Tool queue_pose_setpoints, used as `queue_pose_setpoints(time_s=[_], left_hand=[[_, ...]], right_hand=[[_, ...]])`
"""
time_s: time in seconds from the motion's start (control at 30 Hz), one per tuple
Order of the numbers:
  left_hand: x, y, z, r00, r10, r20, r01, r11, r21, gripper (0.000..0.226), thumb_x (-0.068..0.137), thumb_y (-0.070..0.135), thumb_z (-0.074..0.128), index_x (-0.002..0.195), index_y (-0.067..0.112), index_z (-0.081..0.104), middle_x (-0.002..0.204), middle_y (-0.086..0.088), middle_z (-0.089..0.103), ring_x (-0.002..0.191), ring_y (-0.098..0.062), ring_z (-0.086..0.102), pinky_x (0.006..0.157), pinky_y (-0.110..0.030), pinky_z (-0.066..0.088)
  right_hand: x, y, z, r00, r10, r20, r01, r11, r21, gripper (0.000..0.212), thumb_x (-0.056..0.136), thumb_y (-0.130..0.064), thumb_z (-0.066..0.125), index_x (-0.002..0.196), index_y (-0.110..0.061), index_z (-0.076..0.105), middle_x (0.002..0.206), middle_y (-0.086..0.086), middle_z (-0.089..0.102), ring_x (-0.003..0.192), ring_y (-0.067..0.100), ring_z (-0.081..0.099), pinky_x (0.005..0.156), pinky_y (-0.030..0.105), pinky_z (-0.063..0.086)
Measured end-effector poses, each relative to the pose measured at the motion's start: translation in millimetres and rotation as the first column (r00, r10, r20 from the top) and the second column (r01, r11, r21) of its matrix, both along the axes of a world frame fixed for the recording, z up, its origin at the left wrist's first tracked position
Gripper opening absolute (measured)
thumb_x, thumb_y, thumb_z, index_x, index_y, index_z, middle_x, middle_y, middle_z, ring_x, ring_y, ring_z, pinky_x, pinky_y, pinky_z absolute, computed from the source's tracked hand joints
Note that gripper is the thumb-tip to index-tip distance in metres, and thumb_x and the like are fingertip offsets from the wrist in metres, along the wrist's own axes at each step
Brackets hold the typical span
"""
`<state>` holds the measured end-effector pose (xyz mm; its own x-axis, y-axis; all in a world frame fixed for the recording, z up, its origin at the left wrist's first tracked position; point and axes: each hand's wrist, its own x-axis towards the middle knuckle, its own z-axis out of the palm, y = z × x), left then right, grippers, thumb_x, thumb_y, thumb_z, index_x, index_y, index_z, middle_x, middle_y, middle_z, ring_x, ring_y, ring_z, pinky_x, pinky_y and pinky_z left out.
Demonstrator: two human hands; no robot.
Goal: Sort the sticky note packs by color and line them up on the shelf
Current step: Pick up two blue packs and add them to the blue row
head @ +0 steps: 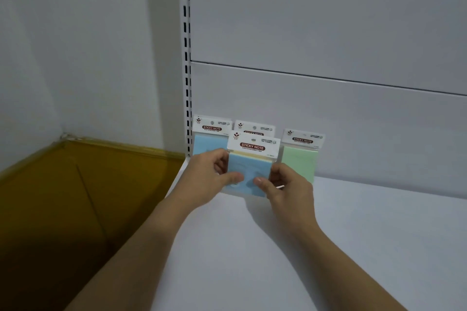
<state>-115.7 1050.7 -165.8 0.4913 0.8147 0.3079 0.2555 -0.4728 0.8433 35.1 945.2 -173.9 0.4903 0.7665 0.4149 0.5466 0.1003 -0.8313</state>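
Note:
Both my hands hold one blue sticky note pack upright just above the white shelf. My left hand grips its left edge and my right hand its right edge, thumbs on the front. Behind it, leaning on the back panel, stand another blue pack at the far left, a pack of which only the white header shows, and a green pack to the right. A pale yellow edge shows just behind the held pack.
A slotted white upright marks the shelf's left end. Left of the shelf lies a brown-yellow floor below a white wall. The shelf surface stretches bare to the right and toward me.

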Motion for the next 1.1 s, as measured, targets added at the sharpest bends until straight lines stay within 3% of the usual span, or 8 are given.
queue_pose_setpoints(time_s=[0.1, 0.23, 0.37, 0.47, 0.53, 0.6, 0.77, 1.1], left_hand=[[-2.5, 4.6, -1.0, 0.999, 0.005, 0.040, -0.004, 1.000, -0.030, 0.019, 0.070, 0.014, 0.081, 0.082, 0.023, 0.069, 0.072, 0.008, 0.065, 0.058, 0.004, 0.053, 0.058, -0.008, 0.043], [-10.1, 17.0, -5.7, 0.987, 0.143, 0.076, -0.144, 0.989, 0.013, 0.017, 0.077, 0.011, 0.075, 0.084, 0.025, 0.067, 0.070, 0.011, 0.060, 0.058, 0.009, 0.052, 0.058, -0.003, 0.040], [-25.0, 36.5, -18.5, 0.964, 0.263, 0.034, -0.263, 0.965, -0.002, 0.016, 0.079, 0.014, 0.074, 0.094, 0.018, 0.070, 0.072, 0.007, 0.061, 0.062, -0.001, 0.055, 0.059, -0.011, 0.043], [-29.1, 45.0, -24.4, 0.932, 0.359, 0.048, -0.357, 0.933, -0.044, 0.017, 0.079, 0.017, 0.076, 0.094, 0.020, 0.068, 0.071, 0.007, 0.061, 0.064, -0.009, 0.057, 0.061, -0.019, 0.047], [-28.2, 46.3, -26.1, 0.916, 0.399, 0.047, -0.398, 0.917, -0.032, 0.017, 0.078, 0.020, 0.076, 0.092, 0.023, 0.066, 0.070, 0.011, 0.060, 0.061, -0.003, 0.056, 0.056, -0.014, 0.044], [-25.9, 46.0, -27.8, 0.899, 0.437, 0.030, -0.438, 0.899, 0.008, 0.018, 0.079, 0.023, 0.076, 0.093, 0.022, 0.065, 0.073, 0.011, 0.061, 0.064, -0.006, 0.057, 0.054, -0.012, 0.040], [-19.0, 48.2, -28.8, 0.862, 0.507, -0.020, -0.503, 0.859, 0.097, 0.028, 0.081, 0.029, 0.073, 0.104, 0.015, 0.063, 0.095, -0.002, 0.062, 0.081, -0.016, 0.058, 0.062, -0.022, 0.041], [-15.5, 45.7, -24.7, 0.850, 0.524, -0.060, -0.522, 0.852, 0.051, 0.031, 0.083, 0.038, 0.069, 0.106, 0.018, 0.058, 0.094, 0.002, 0.063, 0.083, -0.016, 0.061, 0.058, -0.022, 0.046]], right_hand=[[-4.1, -0.2, -1.0, 1.000, 0.005, 0.027, -0.002, 0.997, -0.079, 0.022, 0.075, -0.019, 0.077, 0.090, -0.031, 0.065, 0.077, -0.015, 0.068, 0.069, 0.000, 0.060, 0.063, 0.012, 0.045], [-7.5, -3.1, -2.9, 0.937, 0.018, 0.350, 0.111, 0.932, -0.346, 0.045, 0.079, -0.048, 0.068, 0.120, -0.032, 0.058, 0.109, -0.011, 0.063, 0.098, 0.008, 0.057, 0.086, 0.028, 0.045], [-26.3, -13.9, -4.3, 0.800, 0.235, 0.552, 0.087, 0.865, -0.494, 0.083, 0.072, -0.080, 0.036, 0.140, -0.034, 0.037, 0.140, -0.004, 0.044, 0.128, 0.019, 0.035, 0.103, 0.035, 0.027], [-43.1, -19.4, -17.3, 0.679, 0.432, 0.594, 0.077, 0.762, -0.643, 0.091, 0.072, -0.083, 0.007, 0.148, -0.033, 0.009, 0.158, 0.011, 0.010, 0.144, 0.028, 0.004, 0.115, 0.047, 0.006], [-45.2, -20.5, -23.0, 0.661, 0.490, 0.568, 0.086, 0.703, -0.706, 0.089, 0.076, -0.081, 0.002, 0.150, -0.031, -0.007, 0.159, 0.013, -0.012, 0.145, 0.030, -0.016, 0.116, 0.051, -0.010], [-43.5, -20.0, -23.8, 0.664, 0.497, 0.559, 0.087, 0.691, -0.717, 0.087, 0.078, -0.080, 0.003, 0.149, -0.031, -0.012, 0.158, 0.012, -0.018, 0.143, 0.029, -0.023, 0.115, 0.051, -0.015], [-44.7, -19.3, -22.8, 0.647, 0.529, 0.549, 0.085, 0.665, -0.742, 0.089, 0.075, -0.082, -0.001, 0.148, -0.032, -0.017, 0.157, 0.011, -0.023, 0.142, 0.030, -0.028, 0.113, 0.051, -0.019], [-46.8, -18.3, -22.6, 0.659, 0.523, 0.541, 0.093, 0.657, -0.748, 0.091, 0.070, -0.083, -0.005, 0.146, -0.035, -0.021, 0.156, 0.006, -0.027, 0.140, 0.024, -0.033, 0.112, 0.047, -0.021]])
